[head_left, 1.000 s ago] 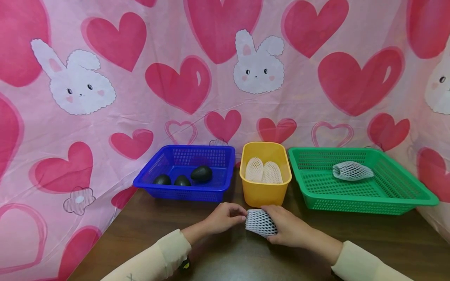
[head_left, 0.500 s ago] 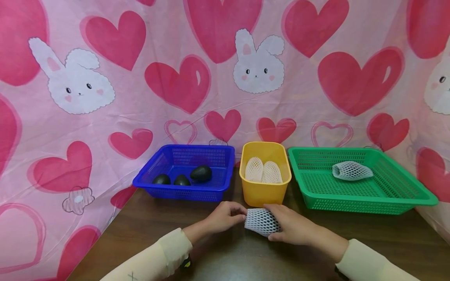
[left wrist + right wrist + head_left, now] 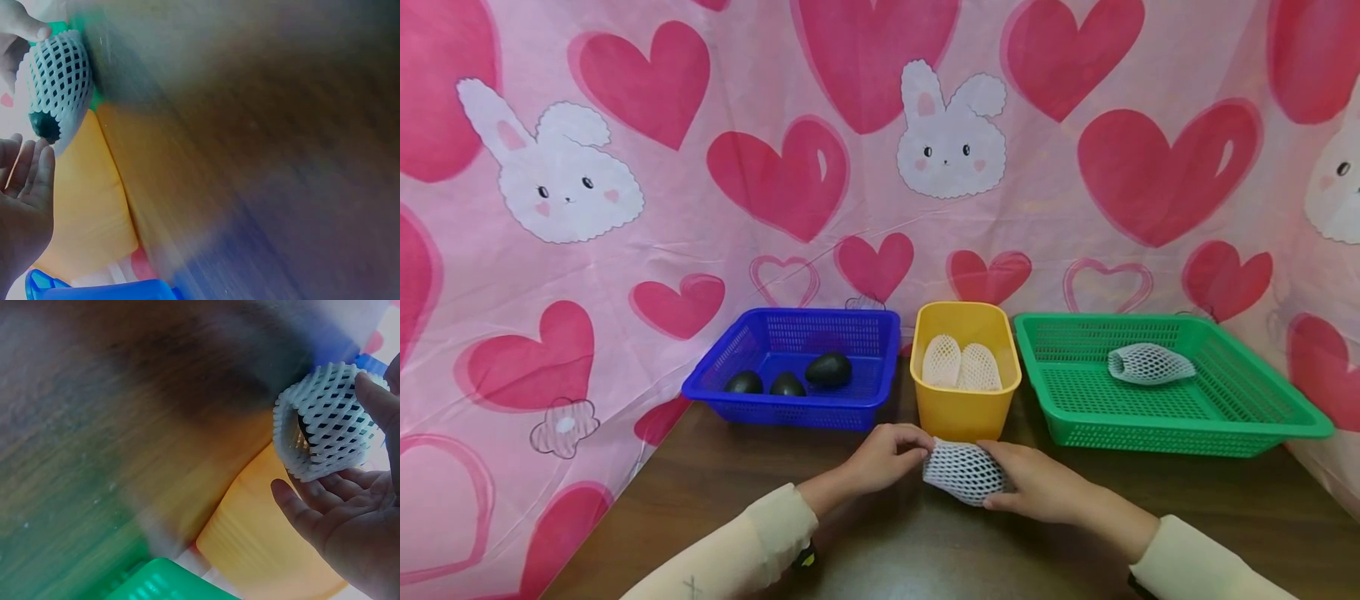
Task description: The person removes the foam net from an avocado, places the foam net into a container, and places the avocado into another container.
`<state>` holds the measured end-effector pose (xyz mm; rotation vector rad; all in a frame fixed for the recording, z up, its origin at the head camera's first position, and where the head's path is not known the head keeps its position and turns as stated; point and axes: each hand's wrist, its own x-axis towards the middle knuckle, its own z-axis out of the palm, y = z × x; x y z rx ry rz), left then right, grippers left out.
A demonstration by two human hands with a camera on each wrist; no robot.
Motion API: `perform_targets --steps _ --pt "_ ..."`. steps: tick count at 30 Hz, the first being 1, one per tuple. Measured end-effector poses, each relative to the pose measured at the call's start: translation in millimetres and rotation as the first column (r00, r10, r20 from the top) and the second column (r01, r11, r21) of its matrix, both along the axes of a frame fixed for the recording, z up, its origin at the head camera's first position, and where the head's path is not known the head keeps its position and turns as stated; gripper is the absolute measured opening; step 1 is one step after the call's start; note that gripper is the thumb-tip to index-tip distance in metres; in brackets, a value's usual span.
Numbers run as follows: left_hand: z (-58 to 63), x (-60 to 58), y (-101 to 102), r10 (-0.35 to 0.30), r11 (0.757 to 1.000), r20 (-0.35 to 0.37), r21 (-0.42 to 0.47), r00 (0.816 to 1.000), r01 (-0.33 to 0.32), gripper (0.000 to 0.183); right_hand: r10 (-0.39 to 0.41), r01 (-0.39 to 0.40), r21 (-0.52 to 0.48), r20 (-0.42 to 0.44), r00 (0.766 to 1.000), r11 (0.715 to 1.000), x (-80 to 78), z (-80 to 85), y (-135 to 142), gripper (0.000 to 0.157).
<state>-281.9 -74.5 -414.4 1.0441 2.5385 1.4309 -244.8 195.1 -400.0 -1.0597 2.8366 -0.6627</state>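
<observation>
A dark avocado (image 3: 44, 127) sits inside a white foam net sleeve (image 3: 966, 473), held above the table in front of the yellow bin. Its dark end shows at the sleeve's left opening in the left wrist view. My right hand (image 3: 1037, 483) grips the sleeved avocado from the right, thumb on one side and fingers on the other. At the left opening is my left hand (image 3: 883, 458). Its fairly straight fingers (image 3: 39, 172) reach to the avocado's bare end and the sleeve's rim. In the right wrist view, the sleeve's other end gapes open.
A blue basket (image 3: 790, 412) at left holds 3 bare avocados (image 3: 829, 370). The yellow bin (image 3: 964, 417) in the middle contains foam net sleeves (image 3: 942, 362). At right, a green basket (image 3: 1172, 437) has one sleeved item (image 3: 1150, 365). A patterned cloth (image 3: 865, 208) hangs behind the wooden table (image 3: 880, 554).
My right hand and the sleeved avocado have shifted slightly right. My left hand has moved a little up and right, its fingers now at the sleeve's upper left rim. Baskets are unchanged.
</observation>
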Motion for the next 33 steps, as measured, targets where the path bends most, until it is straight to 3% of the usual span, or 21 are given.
perform_targets --steps 7,11,18,29,33 --pt "-1.5 -5.4 3.9 0.032 0.999 -0.001 0.007 0.999 -0.032 0.016 -0.014 0.014 -0.006 0.023 1.0 1.0 -2.7 -3.4 -0.5 0.069" --pt "-3.6 -8.9 4.9 0.014 1.0 0.0 0.003 1.0 -0.014 0.016 -0.029 0.03 -0.008 0.046 0.999 1.0 -2.9 -3.9 -1.6 0.069" --pt "-8.0 -12.6 6.8 -0.015 0.999 0.14 -0.027 0.99 0.019 0.021 -0.032 0.033 -0.014 0.049 0.998 0.999 -2.2 -3.6 -3.2 0.069" --pt "-13.2 -14.1 11.7 -0.169 0.985 0.19 -0.002 0.967 0.172 0.03 -0.001 0.001 -0.025 0.025 1.0 1.0 -2.7 -4.3 -3.5 0.069" --pt "-14.6 -14.4 14.2 -0.196 0.98 0.193 0.012 0.961 0.197 0.033 0.004 -0.003 -0.033 0.035 0.999 0.999 -2.8 -3.8 -4.2 0.069"
